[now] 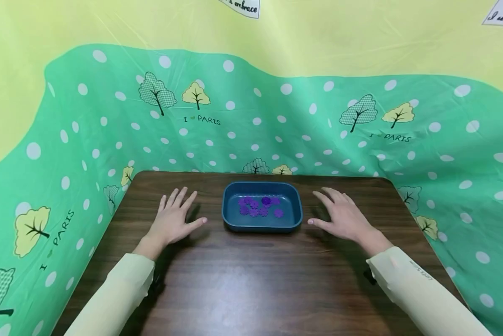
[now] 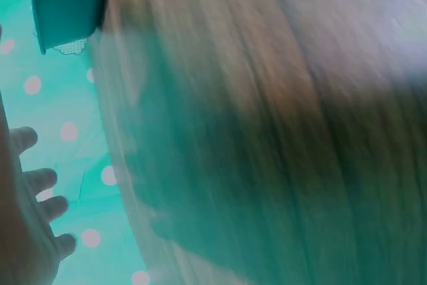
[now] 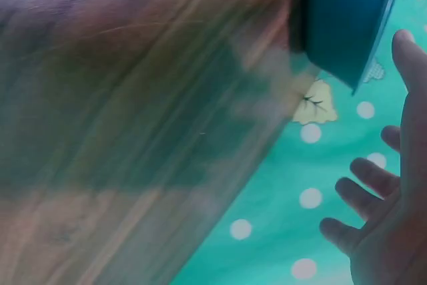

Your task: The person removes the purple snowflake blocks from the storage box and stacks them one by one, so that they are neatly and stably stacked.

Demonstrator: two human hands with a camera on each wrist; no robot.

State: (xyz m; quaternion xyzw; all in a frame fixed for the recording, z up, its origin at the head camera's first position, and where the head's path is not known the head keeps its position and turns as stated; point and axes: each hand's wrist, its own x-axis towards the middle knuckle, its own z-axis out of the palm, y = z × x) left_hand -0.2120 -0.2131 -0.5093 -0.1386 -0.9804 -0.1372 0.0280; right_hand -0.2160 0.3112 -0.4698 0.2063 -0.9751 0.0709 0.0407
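A dark blue rectangular tray [image 1: 261, 229] holds several purple flower-shaped pieces [image 1: 253, 205] in the head view. To its left, my left hand [image 1: 173, 219] hovers over the table with fingers spread, touching nothing. My right hand [image 1: 343, 214] is spread in the same way to the right of the tray, a small gap between thumb and tray. The tray's outer wall [image 2: 68, 5] shows at the top left of the left wrist view, my left hand [image 2: 30, 211] below it. In the right wrist view the tray [image 3: 350, 21] stands at the top right, near my right hand [image 3: 393, 205].
The dark wooden table [image 1: 259, 289] reaches towards me, the tray standing near its back edge. A green and yellow cloth [image 1: 255, 107] with white dots and printed trees hangs behind and at both sides.
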